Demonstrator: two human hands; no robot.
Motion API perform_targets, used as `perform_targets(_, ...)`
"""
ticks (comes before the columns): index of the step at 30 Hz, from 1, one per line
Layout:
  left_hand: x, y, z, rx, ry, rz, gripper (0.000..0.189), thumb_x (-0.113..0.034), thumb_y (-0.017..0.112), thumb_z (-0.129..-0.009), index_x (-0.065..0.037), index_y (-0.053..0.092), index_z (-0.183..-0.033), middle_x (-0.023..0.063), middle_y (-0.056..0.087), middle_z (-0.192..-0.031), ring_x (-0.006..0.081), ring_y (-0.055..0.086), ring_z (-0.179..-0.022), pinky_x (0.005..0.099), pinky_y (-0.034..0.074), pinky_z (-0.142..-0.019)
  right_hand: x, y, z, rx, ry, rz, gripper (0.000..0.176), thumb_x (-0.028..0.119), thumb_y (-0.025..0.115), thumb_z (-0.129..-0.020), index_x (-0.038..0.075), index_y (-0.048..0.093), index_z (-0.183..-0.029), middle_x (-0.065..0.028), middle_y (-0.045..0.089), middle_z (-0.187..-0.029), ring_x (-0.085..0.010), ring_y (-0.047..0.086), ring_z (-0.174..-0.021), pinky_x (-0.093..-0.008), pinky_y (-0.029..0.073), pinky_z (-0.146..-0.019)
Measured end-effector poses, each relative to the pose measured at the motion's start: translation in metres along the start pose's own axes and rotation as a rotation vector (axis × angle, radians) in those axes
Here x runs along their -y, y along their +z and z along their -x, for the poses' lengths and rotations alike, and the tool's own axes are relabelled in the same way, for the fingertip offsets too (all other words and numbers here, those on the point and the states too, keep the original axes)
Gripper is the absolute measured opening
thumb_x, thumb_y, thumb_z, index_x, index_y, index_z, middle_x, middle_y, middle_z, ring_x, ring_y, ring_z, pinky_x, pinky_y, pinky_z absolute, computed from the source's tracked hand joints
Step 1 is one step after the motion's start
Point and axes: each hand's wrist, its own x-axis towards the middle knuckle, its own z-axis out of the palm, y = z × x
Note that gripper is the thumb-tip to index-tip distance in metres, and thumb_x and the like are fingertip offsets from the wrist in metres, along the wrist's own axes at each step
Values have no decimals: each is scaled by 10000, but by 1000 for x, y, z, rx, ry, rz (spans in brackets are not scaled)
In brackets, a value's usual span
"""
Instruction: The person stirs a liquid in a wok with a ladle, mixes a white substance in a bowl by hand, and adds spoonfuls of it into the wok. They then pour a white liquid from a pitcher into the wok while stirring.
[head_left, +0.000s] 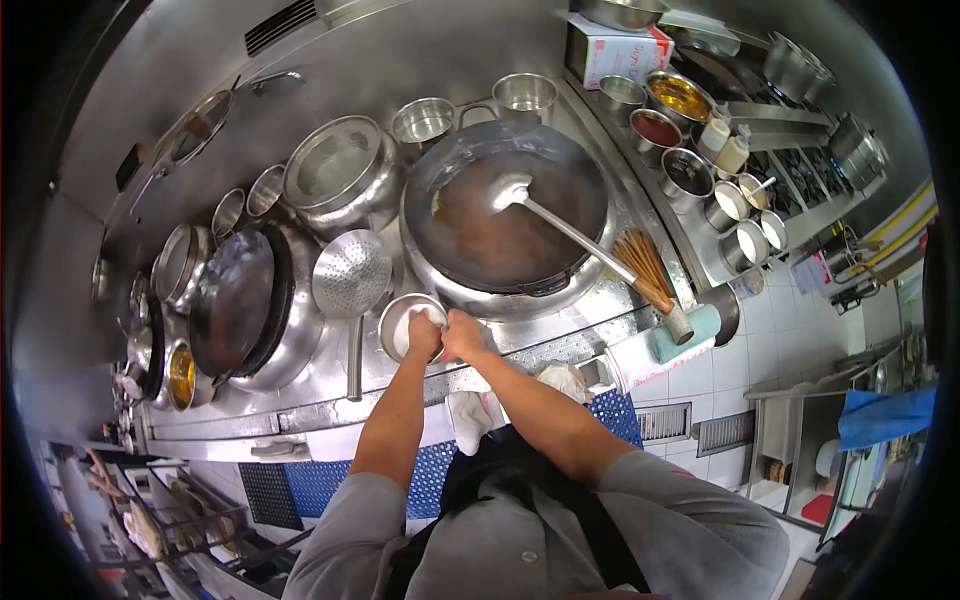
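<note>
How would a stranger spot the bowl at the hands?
Start at the wok with the ladle. Below its left edge, right of the holed strainer, is a small metal bowl. Only this bowl has the left hand and right hand at it.

The counter [525, 337] is shiny metal, wet in places, with a raised front edge. A large wok [445, 265] sits in a round metal ring [560, 302] on it; a second wok [225, 310] sits farther left. Between them stands a wide pot [375, 208], and two metal pots, one wider-mouthed [527, 97] and one beside it [423, 122], line the back. A perforated skimmer [352, 275] reaches to the front edge, and a stick brush [640, 255] lies right of the large wok. Whether the metal bowl [390, 335] touches the counter cannot be told.
</note>
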Motion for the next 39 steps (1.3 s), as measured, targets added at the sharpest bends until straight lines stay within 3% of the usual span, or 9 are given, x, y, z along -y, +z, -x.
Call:
perform_targets(1, 0, -5, 3, 42, 86, -64, 467, -224, 752, -761, 65, 648, -1113, 273, 667, -1110, 436, 619, -1091, 450, 502, -967, -9, 13, 0, -89, -119, 92, 141, 51, 553, -889, -46, 610, -974, -265, 696, -960, -394, 730, -742, -472, 606, -657)
perform_targets(3, 30, 22, -4, -46, 322, -6, 298, -251, 689, -806, 13, 721, -941, 275, 677, -1038, 428, 629, -1049, 481, 503, -895, 37, -32, 10, 190, 259, -164, 161, 111, 612, -865, -5, 642, -972, -271, 690, -1022, -438, 667, -1013, -482, 539, -905)
perform_targets(8, 42, 14, -6, 469, 294, -176, 280, -261, 652, -805, -18, 765, -884, 231, 730, -994, 407, 700, -910, 498, 536, -832, 28, -17, 11, 49, 183, -57, 113, 98, 638, -861, 13, 567, -885, -233, 685, -861, -367, 728, -802, -448, 570, -763)
perform_targets(14, 20, -42, 15, 663, 103, -402, 319, -267, 657, -837, -102, 766, -1088, 159, 708, -1219, 348, 665, -1156, 528, 484, -994, -17, 22, 5, 11, -6, 39, 100, 85, 616, -882, 20, 541, -871, -213, 684, -748, -308, 721, -576, -426, 579, -608)
perform_targets(18, 5, -63, 27, 497, 153, -604, 338, -241, 675, -850, -80, 744, -1140, 147, 647, -1311, 350, 547, -1278, 466, 466, -1028, -25, 35, 0, 130, 125, -98, 208, 136, 625, -839, -50, 627, -933, -278, 683, -970, -439, 670, -952, -481, 536, -892)
perform_targets(25, 24, -43, 21, 194, 183, -486, 583, -114, 703, -809, -37, 504, -1351, 248, 500, -1337, 450, 530, -1243, 493, 535, -967, 32, -17, 11, 308, 442, -404, 159, 116, 599, -882, -43, 606, -882, -232, 703, -837, -406, 719, -755, -442, 574, -843)
perform_targets(28, 21, -34, 20, 132, 83, -329, 653, -112, 702, -810, -53, 439, -1405, 268, 473, -1364, 479, 519, -1246, 499, 522, -980, -27, 36, -7, 146, 111, -167, 113, 55, 576, -912, -55, 554, -915, -257, 688, -803, -335, 726, -592, -419, 598, -531)
perform_targets(30, 11, -35, 24, 114, 13, -196, 658, -129, 707, -802, -50, 459, -1406, 272, 452, -1404, 499, 508, -1255, 491, 500, -1007, 29, -14, 11, 271, 338, -375, 102, 45, 580, -923, -53, 551, -925, -261, 691, -829, -323, 733, -601, -410, 595, -502)
perform_targets(39, 46, -4, 3, 558, 344, -88, 379, -133, 621, -800, 0, 691, -1148, 276, 632, -1224, 435, 628, -1079, 480, 506, -917, 24, -10, 3, 274, 260, -315, 156, 20, 536, -971, -10, 427, -864, -238, 667, -717, -330, 730, -588, -395, 598, -436)
